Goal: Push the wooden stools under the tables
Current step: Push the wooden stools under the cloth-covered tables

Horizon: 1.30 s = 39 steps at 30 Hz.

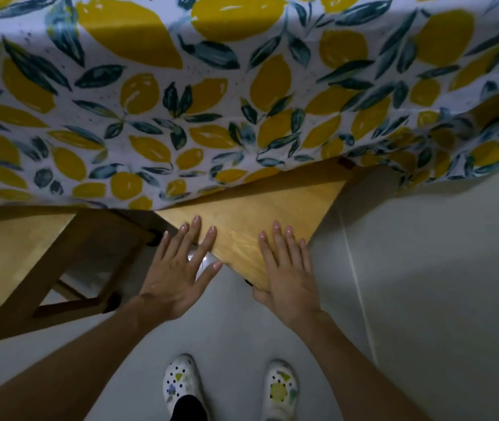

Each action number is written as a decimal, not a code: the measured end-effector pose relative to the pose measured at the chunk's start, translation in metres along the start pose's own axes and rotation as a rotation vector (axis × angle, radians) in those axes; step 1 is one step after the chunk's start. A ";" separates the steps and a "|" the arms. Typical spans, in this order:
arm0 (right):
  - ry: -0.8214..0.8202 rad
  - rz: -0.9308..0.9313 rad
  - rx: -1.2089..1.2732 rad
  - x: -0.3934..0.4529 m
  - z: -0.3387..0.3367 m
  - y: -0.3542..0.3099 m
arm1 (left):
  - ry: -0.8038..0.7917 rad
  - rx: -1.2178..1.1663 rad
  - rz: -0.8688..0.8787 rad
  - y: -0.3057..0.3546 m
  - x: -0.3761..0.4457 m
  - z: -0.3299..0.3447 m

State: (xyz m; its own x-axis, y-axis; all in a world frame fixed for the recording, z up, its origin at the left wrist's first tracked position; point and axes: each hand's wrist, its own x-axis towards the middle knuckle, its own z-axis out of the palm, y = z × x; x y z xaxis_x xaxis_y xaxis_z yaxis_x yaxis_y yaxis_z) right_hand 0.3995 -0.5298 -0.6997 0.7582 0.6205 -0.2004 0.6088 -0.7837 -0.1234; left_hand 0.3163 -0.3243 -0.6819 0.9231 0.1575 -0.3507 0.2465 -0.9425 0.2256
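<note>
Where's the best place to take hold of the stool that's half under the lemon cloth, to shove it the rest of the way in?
Probably the near corner of the stool's seat, from the person's side. It juts out from under the tablecloth, corner toward the feet, the far end already covered. The right hand lies flat on that corner; the left hand has its fingers on the left edge. Flat palms push; no gripping needed.

Both forearms are bare, with no sleeves, watch or rings showing. The fingernails on the left grip (178, 270) and right grip (287, 273) are short with a pale glossy finish. The feet wear white perforated clogs (278, 390) decorated with yellow, green and blue charms; a black trouser hem (189, 408) covers the left ankle.
</note>
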 end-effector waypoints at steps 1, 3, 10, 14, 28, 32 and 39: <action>-0.016 -0.044 -0.012 -0.004 -0.001 0.010 | 0.024 0.023 -0.007 0.006 -0.008 0.004; -0.063 -0.125 -0.045 -0.012 -0.004 0.034 | 0.042 0.046 -0.003 0.022 -0.022 0.012; -0.238 -0.301 -0.147 -0.040 -0.029 0.139 | 0.065 0.065 0.089 0.071 -0.037 0.035; -0.194 -0.179 0.064 -0.054 -0.020 0.128 | 0.073 0.059 -0.021 0.077 -0.027 0.048; -0.115 -0.045 0.161 -0.002 -0.021 0.153 | 0.085 0.098 0.105 0.078 0.050 0.027; -0.107 -0.014 0.138 0.022 -0.026 0.166 | 0.073 0.140 0.106 0.081 0.085 0.014; -0.138 -0.077 0.144 0.052 -0.041 0.196 | 0.111 0.076 0.035 0.100 0.102 0.020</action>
State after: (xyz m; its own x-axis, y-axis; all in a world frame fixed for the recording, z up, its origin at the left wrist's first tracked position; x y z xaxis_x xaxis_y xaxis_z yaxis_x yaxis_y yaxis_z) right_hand 0.5677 -0.6501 -0.6943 0.6655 0.6766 -0.3152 0.6162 -0.7363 -0.2794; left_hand 0.4289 -0.4080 -0.7129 0.9587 0.1517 -0.2404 0.1942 -0.9670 0.1646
